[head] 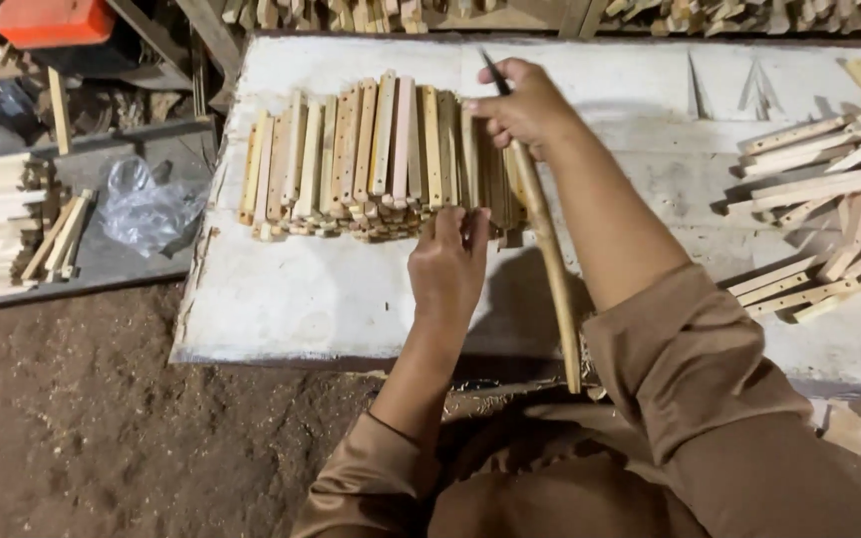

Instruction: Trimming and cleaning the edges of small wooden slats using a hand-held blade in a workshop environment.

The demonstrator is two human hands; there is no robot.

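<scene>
The left hand (447, 261), fingers pressed together, bears on the near right end of the packed row of pale wooden slats (371, 159), whose long axes run away from it, while the right hand (525, 105), just beyond, pinches a long wooden-handled knife (550, 259).

Your white table (291, 299) sat low over the dirt floor (72, 428); it carried a packed row of wooden sticks (351, 159) and a loose pile of slats (829, 209).
</scene>
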